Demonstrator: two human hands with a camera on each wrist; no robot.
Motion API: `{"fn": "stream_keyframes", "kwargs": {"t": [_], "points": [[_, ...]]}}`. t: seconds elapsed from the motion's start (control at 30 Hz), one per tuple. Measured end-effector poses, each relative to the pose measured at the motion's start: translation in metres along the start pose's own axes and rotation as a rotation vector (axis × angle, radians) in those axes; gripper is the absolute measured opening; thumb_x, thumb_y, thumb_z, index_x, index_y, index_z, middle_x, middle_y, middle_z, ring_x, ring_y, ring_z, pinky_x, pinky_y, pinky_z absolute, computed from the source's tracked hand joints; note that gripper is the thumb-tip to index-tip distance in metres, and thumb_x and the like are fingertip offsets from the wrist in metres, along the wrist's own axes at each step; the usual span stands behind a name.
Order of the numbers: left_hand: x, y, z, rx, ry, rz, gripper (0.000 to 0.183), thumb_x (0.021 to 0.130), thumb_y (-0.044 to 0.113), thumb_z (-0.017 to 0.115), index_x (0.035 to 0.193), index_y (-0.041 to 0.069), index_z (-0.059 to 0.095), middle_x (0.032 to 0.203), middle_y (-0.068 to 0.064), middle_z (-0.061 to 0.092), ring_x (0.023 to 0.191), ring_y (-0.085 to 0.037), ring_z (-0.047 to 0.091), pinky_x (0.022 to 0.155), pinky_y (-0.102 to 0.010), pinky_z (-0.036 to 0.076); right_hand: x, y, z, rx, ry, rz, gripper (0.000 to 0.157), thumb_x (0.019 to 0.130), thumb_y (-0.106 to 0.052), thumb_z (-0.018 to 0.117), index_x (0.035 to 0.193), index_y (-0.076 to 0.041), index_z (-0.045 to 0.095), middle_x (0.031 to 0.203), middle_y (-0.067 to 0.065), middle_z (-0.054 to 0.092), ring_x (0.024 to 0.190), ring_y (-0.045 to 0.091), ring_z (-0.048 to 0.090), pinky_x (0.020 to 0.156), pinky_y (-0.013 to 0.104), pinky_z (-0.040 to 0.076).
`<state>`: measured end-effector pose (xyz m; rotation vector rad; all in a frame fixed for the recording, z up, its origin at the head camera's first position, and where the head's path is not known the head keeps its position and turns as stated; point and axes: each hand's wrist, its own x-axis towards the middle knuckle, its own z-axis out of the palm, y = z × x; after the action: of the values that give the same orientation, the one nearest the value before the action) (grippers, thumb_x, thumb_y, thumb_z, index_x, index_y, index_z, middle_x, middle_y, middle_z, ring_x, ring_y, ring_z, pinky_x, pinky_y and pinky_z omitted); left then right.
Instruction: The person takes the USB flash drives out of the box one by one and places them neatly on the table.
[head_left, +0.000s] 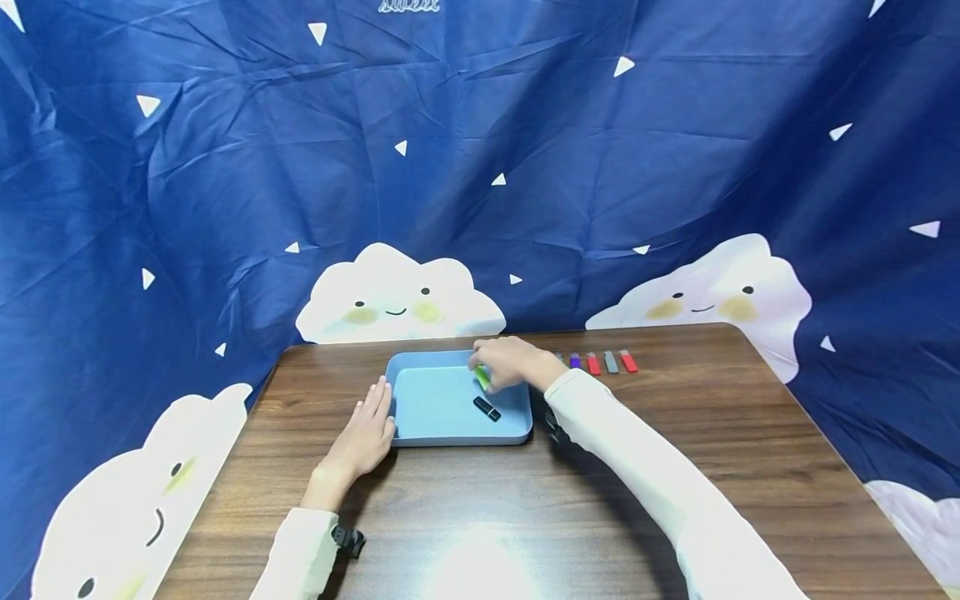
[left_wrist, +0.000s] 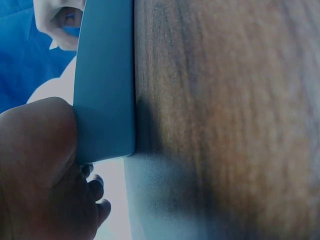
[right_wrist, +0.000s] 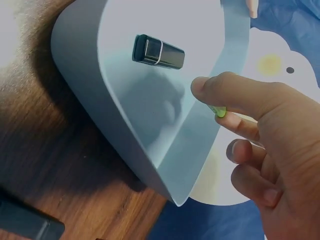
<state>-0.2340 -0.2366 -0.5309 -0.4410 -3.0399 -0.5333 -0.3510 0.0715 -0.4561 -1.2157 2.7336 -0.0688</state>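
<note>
A shallow light-blue tray (head_left: 435, 408) lies on the wooden table. My left hand (head_left: 362, 433) rests along its left side with fingers straight, touching the rim. Over the tray's right part, my right hand (head_left: 513, 362) pinches a small green stick (head_left: 482, 377) between thumb and fingers; most of it is hidden by the hand in the right wrist view, where only a bright green end (right_wrist: 218, 111) shows. On the tray floor just below that hand lies a black USB flash drive (head_left: 487, 408) with a pale band (right_wrist: 160, 52).
Right of the tray, near the table's back edge, stands a row of several USB sticks: purple (head_left: 575, 361), red (head_left: 593, 363), grey (head_left: 611, 362) and another red. My right forearm partly covers the row. A blue cloud-printed curtain (head_left: 480, 208) hangs behind the table (head_left: 450, 500).
</note>
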Motion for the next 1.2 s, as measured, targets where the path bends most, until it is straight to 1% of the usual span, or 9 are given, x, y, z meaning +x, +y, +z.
{"fn": "stream_keyframes", "kwargs": {"t": [0.13,0.37,0.6,0.83,1.0,1.1,1.2], "points": [[0.0,0.0,0.0,-0.006,0.002,0.002,0.063,0.112,0.016,0.04,0.165,-0.011,0.021,0.177,-0.026,0.014,0.163,-0.047,0.019,0.131,-0.066,0.021,-0.007,0.001,-0.004,-0.009,0.007,-0.01,0.05,0.086,-0.024,0.086,0.134,-0.015,0.075,0.129,0.002,0.066,0.095,0.019,0.061,0.089,0.043,0.059],[0.001,-0.001,0.0,-0.024,0.019,0.015,0.063,0.11,0.016,0.039,0.163,-0.013,0.024,0.176,-0.028,0.016,0.162,-0.049,0.021,0.13,-0.068,0.022,-0.017,0.005,-0.009,-0.022,0.022,0.002,0.051,0.086,-0.026,0.086,0.134,-0.016,0.075,0.129,0.002,0.066,0.096,0.02,0.062,0.088,0.044,0.059],[0.002,0.0,0.0,-0.01,0.009,0.009,0.063,0.111,0.017,0.038,0.164,-0.012,0.023,0.176,-0.027,0.016,0.163,-0.048,0.02,0.131,-0.067,0.021,-0.028,0.01,-0.012,-0.015,0.041,0.002,0.05,0.086,-0.027,0.086,0.134,-0.015,0.075,0.13,0.003,0.066,0.093,0.021,0.063,0.086,0.045,0.059],[0.001,0.001,-0.001,-0.006,-0.009,-0.007,0.062,0.112,0.015,0.04,0.165,-0.011,0.021,0.177,-0.025,0.013,0.164,-0.046,0.018,0.132,-0.065,0.02,-0.044,0.014,-0.017,-0.019,0.092,0.011,0.05,0.085,-0.028,0.086,0.132,-0.017,0.075,0.131,0.003,0.066,0.093,0.021,0.066,0.084,0.046,0.059],[0.001,0.0,0.001,-0.016,0.002,0.002,0.062,0.111,0.016,0.039,0.165,-0.011,0.022,0.177,-0.026,0.014,0.163,-0.047,0.019,0.131,-0.066,0.02,-0.056,0.02,-0.02,-0.008,0.134,0.018,0.048,0.085,-0.028,0.086,0.131,-0.018,0.075,0.131,0.004,0.067,0.092,0.022,0.066,0.084,0.047,0.059],[0.001,-0.002,0.002,-0.026,0.008,0.015,0.063,0.11,0.017,0.037,0.164,-0.012,0.022,0.176,-0.027,0.014,0.162,-0.049,0.019,0.13,-0.068,0.02,-0.062,0.023,-0.021,-0.007,0.146,0.02,0.046,0.085,-0.028,0.086,0.13,-0.019,0.076,0.128,0.002,0.067,0.089,0.02,0.065,0.083,0.045,0.058],[0.001,-0.003,0.003,-0.03,0.01,0.024,0.063,0.11,0.018,0.036,0.165,-0.011,0.022,0.176,-0.028,0.014,0.162,-0.05,0.019,0.13,-0.069,0.02,-0.069,0.027,-0.022,-0.008,0.159,0.017,0.045,0.084,-0.028,0.086,0.127,-0.018,0.076,0.124,0.001,0.068,0.084,0.016,0.062,0.078,0.042,0.056]]}}
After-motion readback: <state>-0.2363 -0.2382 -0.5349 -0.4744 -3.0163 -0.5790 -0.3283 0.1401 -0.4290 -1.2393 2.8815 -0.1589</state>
